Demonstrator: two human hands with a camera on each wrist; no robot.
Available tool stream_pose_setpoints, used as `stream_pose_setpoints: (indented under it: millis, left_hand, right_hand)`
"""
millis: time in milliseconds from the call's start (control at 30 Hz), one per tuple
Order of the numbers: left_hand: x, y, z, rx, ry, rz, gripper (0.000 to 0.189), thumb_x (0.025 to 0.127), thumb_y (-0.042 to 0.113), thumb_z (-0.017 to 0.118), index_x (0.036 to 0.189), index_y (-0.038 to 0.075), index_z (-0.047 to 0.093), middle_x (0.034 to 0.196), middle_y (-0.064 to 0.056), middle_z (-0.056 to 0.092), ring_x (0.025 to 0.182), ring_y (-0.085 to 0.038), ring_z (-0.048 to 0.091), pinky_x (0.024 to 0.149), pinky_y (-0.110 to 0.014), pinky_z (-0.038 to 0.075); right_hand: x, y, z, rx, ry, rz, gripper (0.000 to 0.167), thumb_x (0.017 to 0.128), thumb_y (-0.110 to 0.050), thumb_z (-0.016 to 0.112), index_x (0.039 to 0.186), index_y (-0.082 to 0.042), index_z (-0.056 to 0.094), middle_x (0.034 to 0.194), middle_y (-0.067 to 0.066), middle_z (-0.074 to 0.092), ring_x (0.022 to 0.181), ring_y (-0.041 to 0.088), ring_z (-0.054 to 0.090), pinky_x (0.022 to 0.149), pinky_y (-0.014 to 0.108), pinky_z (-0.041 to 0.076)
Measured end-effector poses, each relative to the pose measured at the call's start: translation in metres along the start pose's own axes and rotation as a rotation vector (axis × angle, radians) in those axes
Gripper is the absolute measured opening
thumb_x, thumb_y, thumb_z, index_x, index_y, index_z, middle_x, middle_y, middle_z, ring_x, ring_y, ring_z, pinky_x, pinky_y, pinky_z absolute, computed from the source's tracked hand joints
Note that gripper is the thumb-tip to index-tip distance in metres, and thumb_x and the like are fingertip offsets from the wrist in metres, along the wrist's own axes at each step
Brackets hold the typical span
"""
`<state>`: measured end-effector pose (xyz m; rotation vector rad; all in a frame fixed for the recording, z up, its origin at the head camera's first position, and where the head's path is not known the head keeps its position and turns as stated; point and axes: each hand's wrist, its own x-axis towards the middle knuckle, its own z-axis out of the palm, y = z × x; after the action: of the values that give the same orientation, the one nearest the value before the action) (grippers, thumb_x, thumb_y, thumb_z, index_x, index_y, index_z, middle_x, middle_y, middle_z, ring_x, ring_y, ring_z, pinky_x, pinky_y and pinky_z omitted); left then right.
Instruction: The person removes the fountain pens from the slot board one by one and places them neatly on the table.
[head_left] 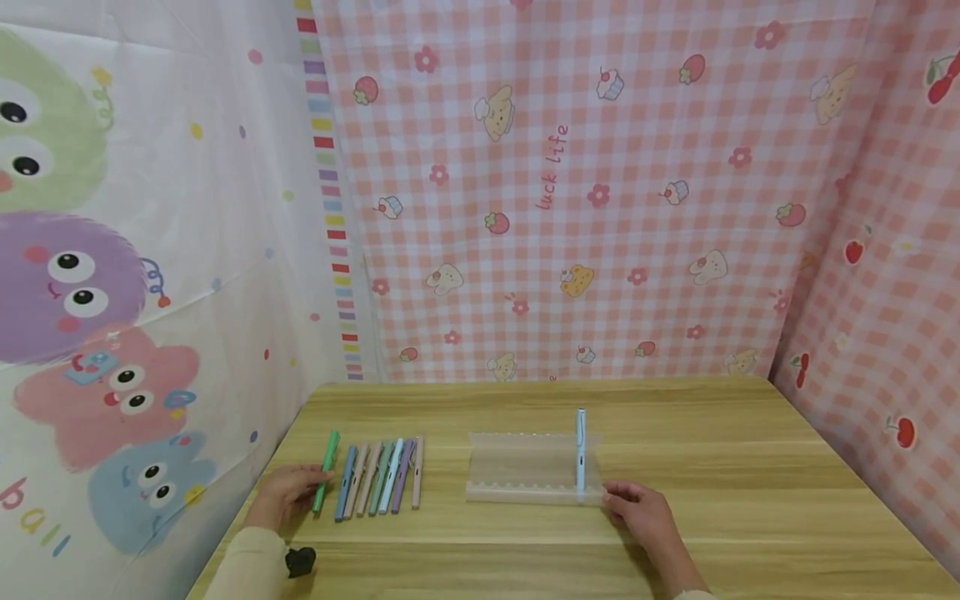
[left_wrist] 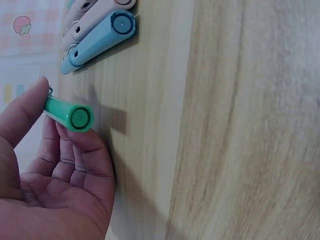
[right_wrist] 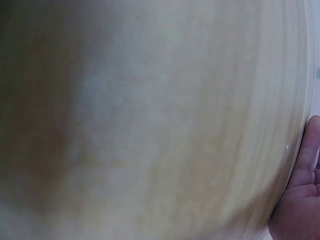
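My left hand (head_left: 281, 496) pinches a green pen (head_left: 326, 471) between thumb and fingers, left of the row of pens. In the left wrist view, the round end of the green pen (left_wrist: 80, 118) faces the camera, above the curled fingers. A clear plastic pen tray (head_left: 517, 462) with a notched front strip lies in the middle of the table. Across its right end rests a light blue pen (head_left: 581, 450), its top sticking out past the back edge. My right hand (head_left: 641, 512) holds the tray's front right corner between thumb and fingers; the right wrist view shows only part of that hand.
Several capped pens lie side by side between the left hand and the tray, from a blue pen (head_left: 346, 483) to a pink pen (head_left: 417, 472). A small black object (head_left: 300, 562) sits by the left sleeve. Patterned curtains (head_left: 562, 208) stand behind the wooden table (head_left: 525, 550).
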<state>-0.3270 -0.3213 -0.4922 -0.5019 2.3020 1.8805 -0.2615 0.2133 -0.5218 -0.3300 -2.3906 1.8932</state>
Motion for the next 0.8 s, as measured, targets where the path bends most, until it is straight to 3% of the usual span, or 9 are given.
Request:
stream_pose_setpoints:
  millis: [233, 600, 800]
  left_hand:
    - [0.0011, 0.001, 0.0005, 0.007, 0.011, -0.025, 0.02, 0.091, 0.006, 0.071, 0.106, -0.006, 0.066, 0.079, 0.003, 0.062, 0.073, -0.011, 0.055, 0.067, -0.026, 0.049]
    - [0.0058, -0.003, 0.0004, 0.085, 0.058, -0.03, 0.04, 0.081, 0.007, 0.079, 0.113, -0.011, 0.064, 0.085, -0.001, 0.065, 0.076, -0.015, 0.058, 0.066, -0.027, 0.051]
    - [0.0003, -0.0007, 0.0032, 0.126, 0.061, 0.011, 0.043, 0.077, 0.005, 0.081, 0.11, -0.015, 0.063, 0.082, -0.001, 0.067, 0.072, -0.012, 0.06, 0.065, -0.027, 0.052]
  right_hand:
    - [-0.0018, -0.0026, -0.0002, 0.0, -0.004, 0.002, 0.026, 0.093, -0.004, 0.067, 0.114, 0.011, 0.067, 0.094, 0.008, 0.069, 0.082, 0.015, 0.062, 0.07, 0.027, 0.055]
    - [-0.0018, -0.0019, 0.0001, -0.007, 0.002, -0.011, 0.025, 0.093, -0.004, 0.066, 0.113, 0.011, 0.067, 0.094, 0.008, 0.07, 0.08, 0.013, 0.062, 0.069, 0.026, 0.055]
    - [-0.0014, -0.0019, 0.0001, -0.017, 0.002, -0.011, 0.025, 0.093, -0.004, 0.066, 0.113, 0.011, 0.067, 0.094, 0.009, 0.07, 0.081, 0.014, 0.062, 0.069, 0.026, 0.055]
